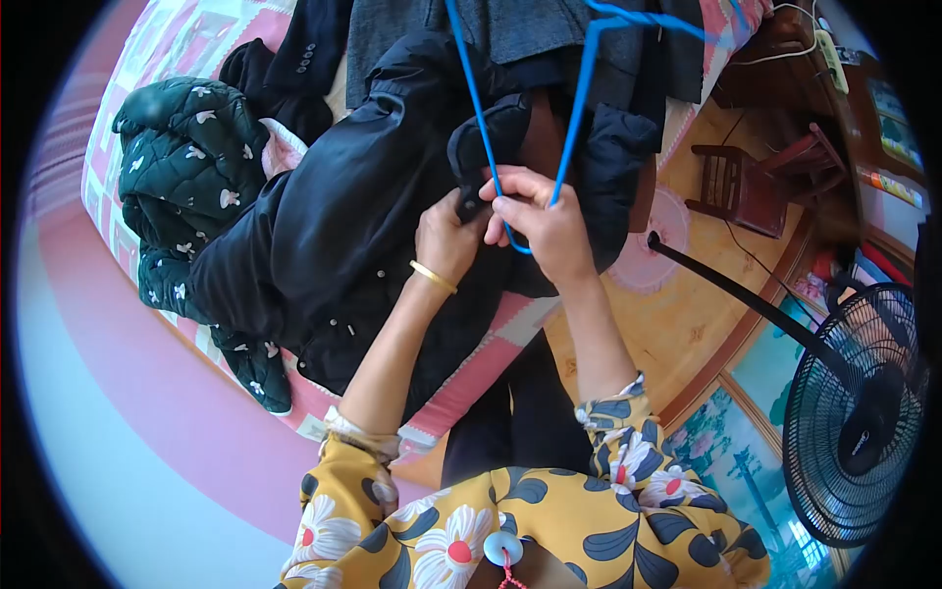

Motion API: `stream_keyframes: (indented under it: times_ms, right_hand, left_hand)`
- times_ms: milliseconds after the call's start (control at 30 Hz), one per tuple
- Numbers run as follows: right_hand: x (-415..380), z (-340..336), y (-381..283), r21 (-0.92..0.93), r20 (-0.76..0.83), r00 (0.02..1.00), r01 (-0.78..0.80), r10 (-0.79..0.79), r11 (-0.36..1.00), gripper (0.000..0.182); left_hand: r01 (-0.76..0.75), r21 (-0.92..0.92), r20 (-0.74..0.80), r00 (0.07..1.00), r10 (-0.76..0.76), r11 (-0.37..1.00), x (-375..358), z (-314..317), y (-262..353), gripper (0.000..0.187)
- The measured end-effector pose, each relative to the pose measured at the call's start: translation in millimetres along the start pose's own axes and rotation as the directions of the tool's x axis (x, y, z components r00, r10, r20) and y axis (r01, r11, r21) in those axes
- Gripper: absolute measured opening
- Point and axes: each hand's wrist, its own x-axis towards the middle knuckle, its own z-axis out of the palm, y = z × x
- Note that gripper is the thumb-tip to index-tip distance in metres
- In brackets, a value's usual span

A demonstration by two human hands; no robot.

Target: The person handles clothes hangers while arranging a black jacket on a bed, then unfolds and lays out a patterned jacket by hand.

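A black jacket (334,236) lies spread over the bed in front of me. My left hand (451,236) has its fingers closed on the jacket's dark edge near the collar. Right beside it, my right hand (545,221) grips a blue hanger (579,108), whose thin bent frame reaches up toward the top of the view. The hanger's lower end lies at my right fingers, over the jacket. Both hands nearly touch. Part of the jacket's edge is hidden behind my fingers.
A green patterned padded coat (186,147) lies at the left of the bed (128,88). A grey garment (530,29) and other dark clothes lie at the far side. To the right stand a wooden chair (760,182) and a black fan (859,412) on the floor.
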Motion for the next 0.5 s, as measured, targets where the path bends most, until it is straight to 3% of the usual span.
stream_keyframes:
  times_ms: [33, 67, 100, 133, 167, 233, 367, 433, 500]
  right_hand:
    - [1, 0, -3, -0.011, -0.014, 1.0, 0.004, -0.005, 1.0, 0.015]
    - [3, -2, -6, -0.024, -0.026, 1.0, 0.011, -0.012, 1.0, 0.016]
    - [-6, -4, -8, 0.002, -0.06, 0.998, 0.016, -0.015, 1.0, 0.019]
    - [-18, -7, -8, 0.01, -0.127, 0.991, 0.033, -0.031, 0.999, 0.019]
    - [-30, -10, -5, 0.016, -0.189, 0.981, 0.05, -0.046, 0.999, 0.019]
    - [-54, -18, 9, -0.141, -0.264, 0.964, 0.008, -0.045, 0.99, 0.018]
    - [-98, -5, 15, -0.12, -0.263, 0.958, -0.148, 0.112, 0.982, 0.012]
    - [-109, 5, 7, -0.116, -0.282, 0.959, -0.054, 0.019, 0.992, 0.011]
    - [-116, 10, -8, -0.109, -0.291, 0.954, 0.042, -0.073, 0.993, 0.01]
  left_hand:
    - [-0.007, -0.004, 0.0, 1.0, 0.007, 1.0, 0, -1, -5, 0.022]
    - [0.177, -0.325, -0.012, 0.982, -0.191, 0.929, 1, -3, -9, 0.019]
    - [0.325, -0.607, 0.045, 0.925, -0.378, 0.725, -1, -6, -14, 0.015]
    - [0.268, -0.813, 0.06, 0.922, -0.383, 0.518, -6, -12, -9, 0.019]
    - [0.268, -0.864, 0.076, 0.907, -0.414, 0.426, -9, -22, -8, 0.024]
    - [0.306, -0.888, 0.096, 0.853, -0.513, 0.342, -13, -34, -7, 0.023]
    - [0.27, -0.824, 0.029, 0.898, -0.438, 0.498, -18, -47, 10, 0.02]
    - [0.069, -0.743, -0.085, 0.977, -0.196, 0.666, -19, -54, 11, 0.021]
    - [0.022, -0.656, -0.085, 0.991, -0.103, 0.754, -20, -74, 20, 0.028]
